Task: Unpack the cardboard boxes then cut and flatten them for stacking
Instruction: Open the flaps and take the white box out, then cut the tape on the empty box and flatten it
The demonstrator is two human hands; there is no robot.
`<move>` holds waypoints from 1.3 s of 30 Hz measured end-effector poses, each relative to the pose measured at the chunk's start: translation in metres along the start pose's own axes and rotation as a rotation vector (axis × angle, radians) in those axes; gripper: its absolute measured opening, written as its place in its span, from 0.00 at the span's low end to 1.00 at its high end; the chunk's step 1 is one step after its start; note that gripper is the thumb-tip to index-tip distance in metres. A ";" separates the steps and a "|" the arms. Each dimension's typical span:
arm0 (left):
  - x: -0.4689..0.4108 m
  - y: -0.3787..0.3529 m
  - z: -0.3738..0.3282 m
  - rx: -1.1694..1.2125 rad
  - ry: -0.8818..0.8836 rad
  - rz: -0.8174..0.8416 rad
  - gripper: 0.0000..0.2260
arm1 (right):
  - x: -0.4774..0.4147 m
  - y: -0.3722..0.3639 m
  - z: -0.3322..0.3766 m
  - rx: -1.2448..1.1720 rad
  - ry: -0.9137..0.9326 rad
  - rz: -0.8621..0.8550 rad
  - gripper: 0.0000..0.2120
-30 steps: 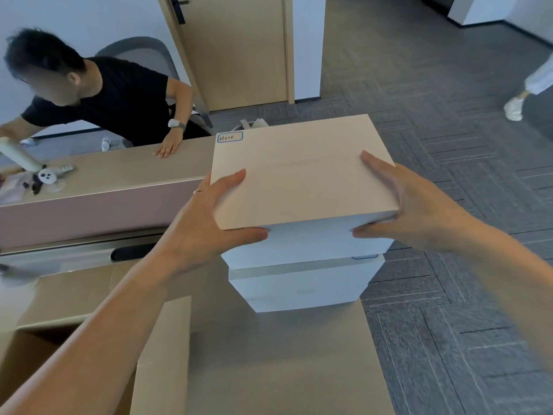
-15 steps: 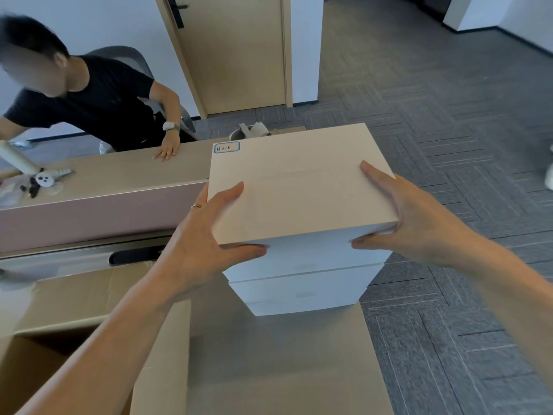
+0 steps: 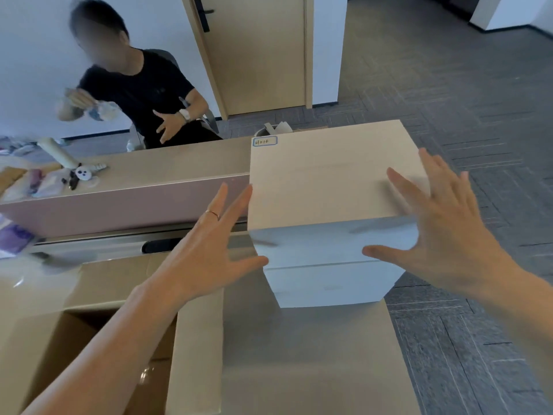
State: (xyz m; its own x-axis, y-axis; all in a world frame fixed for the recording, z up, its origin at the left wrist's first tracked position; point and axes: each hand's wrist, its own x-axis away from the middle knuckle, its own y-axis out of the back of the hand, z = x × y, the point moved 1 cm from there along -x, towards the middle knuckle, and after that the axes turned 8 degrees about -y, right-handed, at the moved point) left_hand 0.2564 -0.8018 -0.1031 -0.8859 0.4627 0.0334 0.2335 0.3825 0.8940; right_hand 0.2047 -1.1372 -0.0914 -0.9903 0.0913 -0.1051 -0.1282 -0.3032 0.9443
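Observation:
A stack of flat boxes stands on the far right of the table: a tan box with a small blue-edged label on top, and two white boxes under it. My left hand is spread open just left of the stack, fingertips near the tan box's left edge. On the stack's right side my right hand hovers open with its fingers apart, holding nothing. An open cardboard box sits at the lower left, one flap standing up beside my left forearm.
A person in a black shirt sits behind a pink-fronted counter, which carries small items and a white roll at its left end. A wooden door is behind. Grey carpet floor lies to the right of the table edge.
Both hands have let go of the tan box and opened, drawing slightly back from the stack. The seated person has lifted both hands off the counter.

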 end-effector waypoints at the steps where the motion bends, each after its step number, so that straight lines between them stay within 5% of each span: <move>1: 0.010 0.003 0.010 -0.068 0.000 0.005 0.49 | 0.004 -0.003 0.017 0.017 0.069 -0.050 0.53; 11: 0.139 0.029 0.165 -0.351 0.174 0.024 0.46 | 0.056 -0.088 0.221 -0.082 0.474 0.087 0.37; 23: 0.304 0.024 0.382 -0.309 0.361 0.235 0.43 | 0.104 -0.235 0.371 0.093 0.095 0.475 0.35; 34: 0.321 -0.005 0.420 0.080 0.484 0.295 0.40 | 0.116 -0.290 0.370 0.207 -0.206 0.627 0.40; 39: 0.291 0.006 0.430 0.207 0.653 0.249 0.25 | 0.097 -0.310 0.372 -0.003 -0.424 0.676 0.41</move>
State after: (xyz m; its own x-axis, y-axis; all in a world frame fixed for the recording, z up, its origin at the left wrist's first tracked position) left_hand 0.1727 -0.3215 -0.2799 -0.8401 0.0093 0.5423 0.4730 0.5018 0.7242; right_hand 0.1686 -0.6817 -0.2786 -0.7484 0.2400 0.6183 0.4921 -0.4241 0.7603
